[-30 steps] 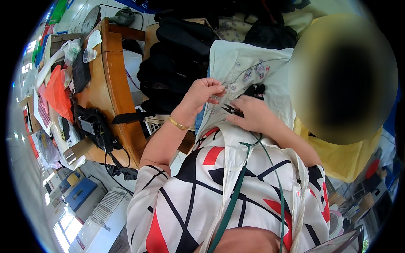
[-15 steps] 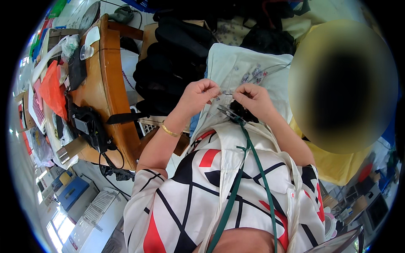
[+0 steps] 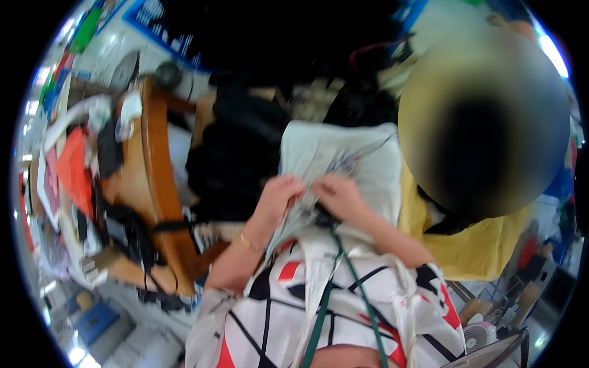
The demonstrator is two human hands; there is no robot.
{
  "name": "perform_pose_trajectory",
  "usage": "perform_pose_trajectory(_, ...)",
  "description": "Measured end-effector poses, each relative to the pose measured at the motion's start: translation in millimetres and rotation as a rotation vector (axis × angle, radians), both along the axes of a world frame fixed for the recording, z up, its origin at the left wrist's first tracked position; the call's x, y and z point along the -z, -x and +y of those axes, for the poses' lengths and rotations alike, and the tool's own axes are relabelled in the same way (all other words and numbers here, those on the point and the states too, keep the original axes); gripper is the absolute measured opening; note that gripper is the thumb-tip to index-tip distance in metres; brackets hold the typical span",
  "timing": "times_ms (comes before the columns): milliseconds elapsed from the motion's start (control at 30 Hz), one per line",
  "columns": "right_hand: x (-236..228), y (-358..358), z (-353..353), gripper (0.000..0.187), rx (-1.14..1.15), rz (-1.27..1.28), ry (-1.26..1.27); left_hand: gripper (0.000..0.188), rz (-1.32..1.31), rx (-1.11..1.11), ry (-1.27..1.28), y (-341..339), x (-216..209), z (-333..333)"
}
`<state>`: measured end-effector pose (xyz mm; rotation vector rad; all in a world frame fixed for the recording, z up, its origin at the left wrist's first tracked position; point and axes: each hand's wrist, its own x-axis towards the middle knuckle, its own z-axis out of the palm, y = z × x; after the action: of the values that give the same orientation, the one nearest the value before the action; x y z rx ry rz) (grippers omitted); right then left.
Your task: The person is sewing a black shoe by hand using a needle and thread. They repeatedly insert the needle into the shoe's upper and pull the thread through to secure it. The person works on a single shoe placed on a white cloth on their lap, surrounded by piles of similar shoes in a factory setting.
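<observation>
Over my lap, my left hand (image 3: 282, 195) is closed, with thumb and fingertips pinched together. Close to its right, my right hand (image 3: 336, 194) is pinched too, and a narrow gap separates the two. Whatever they hold is too small and blurred to name. Beneath both hands lies a white cloth (image 3: 374, 162) with a purple flower print. Just below my right hand is a small dark bundle (image 3: 321, 214), partly hidden and smeared. A green ribbon (image 3: 353, 270) runs from it down over my white apron. The scissors seen there earlier cannot be made out now.
At left stands a wooden table (image 3: 161, 184) carrying a black bag (image 3: 123, 227) and a red-orange plastic bag (image 3: 75, 162). Dark piled fabric (image 3: 236, 153) lies between table and lap. To the right, a person sits close, with yellow cloth (image 3: 472, 254) below. A small fan (image 3: 478, 336) stands lower right.
The view has tilted upward, so everything sits lower and is blurred. Both hands stay pinched near each other over the cloth. The thin dark strand between them no longer shows.
</observation>
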<state>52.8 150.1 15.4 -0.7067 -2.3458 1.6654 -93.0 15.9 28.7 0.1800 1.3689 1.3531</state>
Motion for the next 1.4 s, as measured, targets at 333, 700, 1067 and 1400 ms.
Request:
perform_pose_trajectory(333,-20,-2,7,0.012,0.052,0.22,-0.356,0.016,0.5,0.097,-0.007,-10,22,10)
perform_pose_trajectory(700,-21,-11,2,0.009,0.118,0.212,-0.094,0.012,0.262,0.205,-0.07,-18,-6,3)
perform_pose_trajectory(1067,-7,-9,0,0.007,0.197,0.163,0.111,0.021,0.406,0.036,-0.157,-16,10,3)
perform_pose_trajectory(1400,-7,-7,-1,0.009,0.186,0.113,0.179,0.026,0.098,-0.153,-0.203,-17,7,7)
